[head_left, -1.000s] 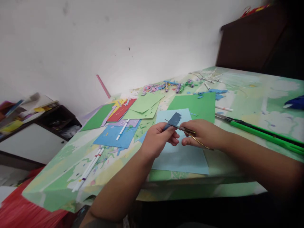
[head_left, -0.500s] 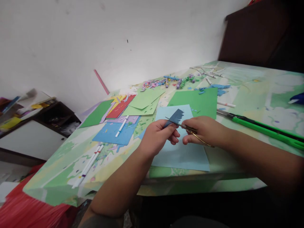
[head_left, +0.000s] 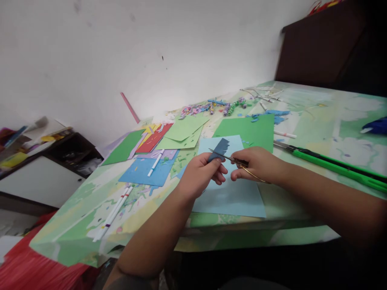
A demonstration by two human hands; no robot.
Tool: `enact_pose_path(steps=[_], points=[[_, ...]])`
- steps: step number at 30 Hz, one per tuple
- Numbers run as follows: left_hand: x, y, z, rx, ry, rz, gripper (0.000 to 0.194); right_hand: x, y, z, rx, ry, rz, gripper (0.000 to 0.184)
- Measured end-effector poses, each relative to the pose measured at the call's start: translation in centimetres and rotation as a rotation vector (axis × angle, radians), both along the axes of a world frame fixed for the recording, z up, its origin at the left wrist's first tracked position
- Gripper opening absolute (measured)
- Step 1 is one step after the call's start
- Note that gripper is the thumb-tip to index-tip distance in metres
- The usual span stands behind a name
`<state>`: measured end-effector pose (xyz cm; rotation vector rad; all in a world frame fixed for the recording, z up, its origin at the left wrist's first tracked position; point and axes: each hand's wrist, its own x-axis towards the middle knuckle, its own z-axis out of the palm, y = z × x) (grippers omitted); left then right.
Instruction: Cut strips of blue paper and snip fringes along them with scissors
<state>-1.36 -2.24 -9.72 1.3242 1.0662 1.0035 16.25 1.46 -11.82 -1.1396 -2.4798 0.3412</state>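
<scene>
My left hand (head_left: 201, 173) pinches a dark blue paper strip (head_left: 221, 147) whose right edge is cut into a fringe. Gold-handled scissors (head_left: 242, 164) are gripped in my right hand (head_left: 256, 165), with their blades lying across the strip just above my left fingers. Part of the handles is hidden by the right hand. Both hands hover over a light blue paper sheet (head_left: 232, 197) near the table's front edge. Behind it lies a green sheet (head_left: 250, 127) with small blue scraps on it.
A green utility knife (head_left: 332, 165) lies on the right. To the left are a blue sheet (head_left: 145, 171), a red sheet (head_left: 155, 139), light green sheets (head_left: 184, 129) and white markers (head_left: 113, 213). Fringed paper rolls (head_left: 229, 108) and scraps lie near the wall.
The scissor blades have shifted slightly along the fringed strip toward my left fingers. Both hands keep their grips, and the view has tilted a little up and down.
</scene>
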Motion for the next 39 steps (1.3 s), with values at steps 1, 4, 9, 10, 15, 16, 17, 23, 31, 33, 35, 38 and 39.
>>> enact_pose_path(steps=[1, 4, 9, 10, 15, 16, 17, 23, 31, 33, 35, 38, 39], points=[[0.0, 0.0, 0.0, 0.006, 0.006, -0.002, 0.009, 0.0, 0.1, -0.1, -0.011, 0.004, 0.003, 0.043], [0.0, 0.1, -0.1, 0.027, 0.012, 0.027, 0.011, 0.1, 0.3, -0.2, -0.058, 0.011, 0.055, 0.042], [0.2, 0.2, -0.4, 0.099, 0.059, 0.069, 0.016, 0.1, 0.2, -0.1, -0.075, 0.024, 0.123, 0.04], [0.2, 0.1, -0.5, 0.11, 0.081, 0.062, 0.016, 0.1, 0.1, 0.0, -0.074, 0.031, 0.125, 0.039], [0.2, -0.2, -0.3, 0.139, 0.167, 0.032, 0.019, -0.1, -0.5, 0.2, -0.057, 0.05, 0.131, 0.04], [0.2, -0.3, -0.3, 0.143, 0.171, 0.032, 0.019, -0.1, -0.6, 0.3, -0.052, 0.047, 0.131, 0.04], [0.2, -0.4, -0.3, 0.148, 0.169, 0.035, 0.019, -0.1, -0.7, 0.3, -0.047, 0.042, 0.13, 0.04], [0.3, -0.5, -0.5, 0.156, 0.151, 0.03, 0.019, -0.1, -0.9, 0.2, 0.016, 0.02, 0.098, 0.042], [0.3, -0.7, -0.6, 0.2, 0.206, 0.081, 0.019, -0.1, -1.0, 0.3, 0.017, 0.012, 0.074, 0.039], [0.2, -0.9, -0.5, 0.23, 0.259, 0.08, 0.021, -0.1, -1.1, 0.3, 0.016, 0.03, 0.086, 0.037], [0.2, -1.0, -0.4, 0.255, 0.307, 0.08, 0.022, -0.1, -1.1, 0.3, 0.017, 0.048, 0.097, 0.037], [0.3, -1.1, -0.3, 0.269, 0.342, 0.092, 0.021, -0.1, -1.2, 0.3, 0.025, 0.05, 0.092, 0.038], [0.3, -1.2, -0.3, 0.27, 0.349, 0.092, 0.021, -0.1, -1.2, 0.2, 0.029, 0.046, 0.087, 0.038]])
